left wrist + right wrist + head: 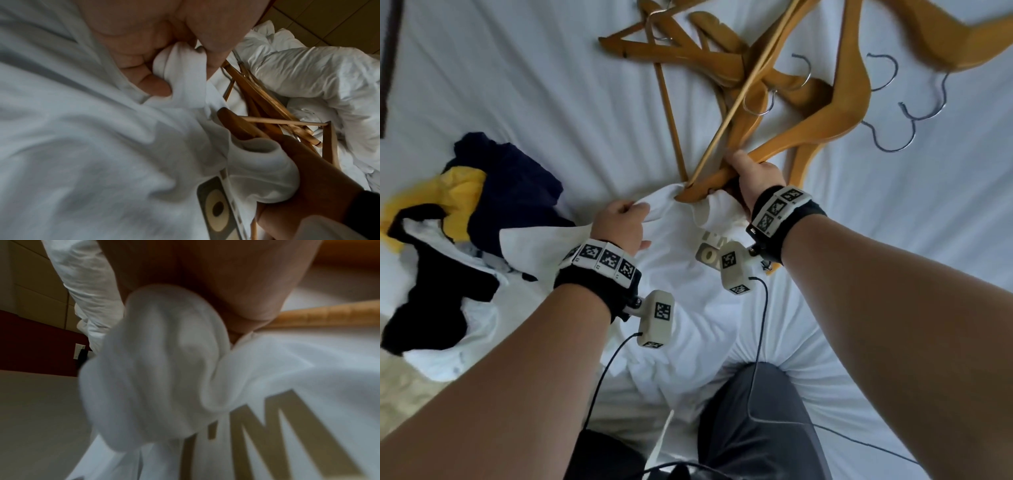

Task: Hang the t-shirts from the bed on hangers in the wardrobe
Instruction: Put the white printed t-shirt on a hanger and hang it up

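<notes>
Your left hand (621,226): fingers curled, pinching collar of white t-shirt (674,298), near centre of bed (517,85). Your right hand (755,180): fingers wrapped round wooden hanger (784,144), its end tucked into shirt neck. Spare hangers (698,51): tangled heap, far centre to right, partly cut off. Dark and yellow clothes (472,212): pile at left, separate items hard to make out.
</notes>
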Demonstrator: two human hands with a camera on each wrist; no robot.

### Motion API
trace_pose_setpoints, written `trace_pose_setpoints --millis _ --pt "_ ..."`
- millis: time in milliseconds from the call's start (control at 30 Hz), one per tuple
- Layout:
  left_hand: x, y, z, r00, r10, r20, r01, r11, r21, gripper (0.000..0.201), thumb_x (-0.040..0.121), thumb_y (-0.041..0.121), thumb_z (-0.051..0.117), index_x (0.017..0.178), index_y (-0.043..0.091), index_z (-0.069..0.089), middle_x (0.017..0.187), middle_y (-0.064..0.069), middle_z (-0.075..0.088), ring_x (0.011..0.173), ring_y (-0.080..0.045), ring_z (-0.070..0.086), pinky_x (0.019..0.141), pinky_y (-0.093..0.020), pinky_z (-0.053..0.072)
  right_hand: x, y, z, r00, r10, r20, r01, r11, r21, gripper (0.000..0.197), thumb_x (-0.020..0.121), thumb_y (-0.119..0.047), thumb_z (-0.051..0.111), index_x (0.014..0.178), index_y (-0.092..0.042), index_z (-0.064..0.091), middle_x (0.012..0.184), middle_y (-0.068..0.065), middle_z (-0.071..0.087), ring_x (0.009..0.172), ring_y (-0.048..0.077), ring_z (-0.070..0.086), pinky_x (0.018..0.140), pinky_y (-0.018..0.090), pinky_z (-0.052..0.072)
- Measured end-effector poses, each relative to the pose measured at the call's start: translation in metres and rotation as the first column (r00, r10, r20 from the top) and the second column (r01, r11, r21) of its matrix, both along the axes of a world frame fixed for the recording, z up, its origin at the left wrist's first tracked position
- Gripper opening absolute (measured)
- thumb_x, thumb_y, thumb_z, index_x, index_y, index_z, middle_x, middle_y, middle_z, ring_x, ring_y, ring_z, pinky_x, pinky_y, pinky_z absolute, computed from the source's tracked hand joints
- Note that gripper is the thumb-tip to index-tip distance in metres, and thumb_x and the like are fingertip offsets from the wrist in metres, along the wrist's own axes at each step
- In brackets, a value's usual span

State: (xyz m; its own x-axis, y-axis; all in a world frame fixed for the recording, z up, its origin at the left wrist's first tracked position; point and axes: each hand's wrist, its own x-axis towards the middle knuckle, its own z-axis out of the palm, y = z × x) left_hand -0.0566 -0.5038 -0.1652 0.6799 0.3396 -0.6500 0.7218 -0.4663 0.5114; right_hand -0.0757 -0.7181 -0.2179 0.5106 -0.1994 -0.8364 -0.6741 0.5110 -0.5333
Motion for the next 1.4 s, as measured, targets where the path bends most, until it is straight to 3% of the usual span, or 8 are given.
trace_pose_setpoints --millis 133,300,467,667,900,1000,1200,1400 --pt "-0.008 0.005 0.004 0.997 -0.049 -0.058 0.049 0.999 -0.003 0.011 0.090 0.022 0.075 0.086 0.023 0.065 0.082 0.000 0.058 0.082 -0.016 0.061 0.073 -0.038 0.058 -0.003 0.002 -0.008 1.000 0.019 0.005 -0.018 0.999 -0.045 0.032 0.084 -0.044 0.075 0.091 -0.013 0.072 0.083 0.006 0.077 0.082 0.029 0.076 0.083 0.045 0.064" --pt "-0.010 0.010 0.029 0.986 -0.155 -0.067 0.159 0.986 0.051 0.018 0.091 0.017 0.070 0.108 0.014 0.071 0.092 -0.006 0.064 0.088 -0.023 0.064 0.075 -0.040 0.063 -0.009 0.004 0.000 0.998 0.028 0.050 -0.030 0.999 0.039 0.034 0.081 -0.048 0.080 0.090 -0.015 0.077 0.088 0.004 0.079 0.085 0.025 0.076 0.085 0.039 0.062" --pt "0.009 -0.002 0.086 0.955 -0.294 0.032 0.289 0.951 0.113 0.005 0.086 0.026 0.070 0.082 0.021 0.069 0.080 -0.007 0.065 0.074 -0.029 0.066 0.074 -0.053 0.063 -0.017 0.006 0.041 0.976 0.004 0.216 -0.044 0.982 0.184 0.035 0.083 -0.049 0.081 0.089 -0.015 0.082 0.073 0.009 0.069 0.066 0.024 0.058 0.058 0.030 0.042" --pt "0.018 -0.012 0.168 0.832 -0.531 0.161 0.507 0.845 0.168 0.024 0.083 0.029 0.072 0.089 0.007 0.068 0.068 -0.004 0.057 0.065 -0.024 0.053 0.063 -0.031 0.044 -0.018 0.010 0.125 0.915 0.021 0.403 -0.046 0.998 0.053 0.050 0.080 -0.066 0.073 0.102 -0.022 0.081 0.084 0.004 0.073 0.079 0.021 0.062 0.076 0.034 0.042" --pt "0.014 0.024 0.279 0.645 -0.728 0.234 0.679 0.686 0.263 0.015 0.097 0.026 0.060 0.092 0.013 0.066 0.076 0.000 0.060 0.073 -0.024 0.056 0.057 -0.026 0.040 -0.028 0.062 0.248 0.836 0.103 0.539 -0.034 0.990 -0.137 0.047 0.096 -0.057 0.061 0.113 -0.017 0.078 0.065 0.005 0.051 0.054 0.016 0.042 0.050 0.025 0.035" --pt "0.003 0.060 0.334 0.564 -0.765 0.311 0.710 0.642 0.291 0.021 0.099 0.021 0.054 0.102 0.017 0.074 0.095 -0.004 0.072 0.093 -0.028 0.066 0.076 -0.031 0.052 -0.046 0.109 0.306 0.792 0.172 0.586 -0.071 0.979 -0.191 0.052 0.096 -0.050 0.062 0.119 -0.004 0.073 0.070 0.015 0.059 0.050 0.020 0.051 0.045 0.023 0.039" --pt "-0.039 0.116 0.422 0.407 -0.746 0.527 0.715 0.620 0.324 0.026 0.103 0.023 0.052 0.110 0.027 0.077 0.105 0.001 0.073 0.101 -0.024 0.066 0.088 -0.032 0.052 -0.090 0.183 0.410 0.686 0.141 0.713 -0.018 0.984 -0.178 0.056 0.076 -0.044 0.075 0.114 -0.003 0.073 0.089 0.020 0.075 0.065 0.025 0.064 0.066 0.035 0.059" --pt "-0.081 0.127 0.490 0.198 -0.772 0.604 0.807 0.478 0.346 0.027 0.102 0.018 0.049 0.109 0.031 0.072 0.104 0.006 0.072 0.097 -0.016 0.065 0.068 -0.025 0.043 -0.155 0.202 0.464 0.673 0.077 0.736 0.110 0.973 -0.202 0.024 0.096 -0.013 0.071 0.116 -0.001 0.072 0.107 0.028 0.074 0.088 0.033 0.065 0.097 0.049 0.057"
